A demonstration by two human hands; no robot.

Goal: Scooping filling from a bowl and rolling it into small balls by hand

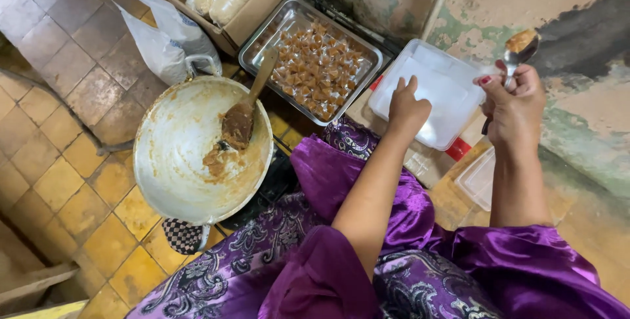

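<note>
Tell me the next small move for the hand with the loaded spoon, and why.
Probably bring the spoon down onto the clear wrapper sheets. The right hand holds it raised with a brown lump in its bowl, while the left hand rests on the sheets, and the metal tray already holds wrapped pieces.

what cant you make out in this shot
- Head view: what the left hand touches on the white wrapper stack is hidden by its own fingers.
- The spoon handle is hidden inside the right hand.
- The bagged blocks in the cardboard box are cut off by the top edge.
- The wrapped sweets in the steel tray are too small to tell apart.
</note>
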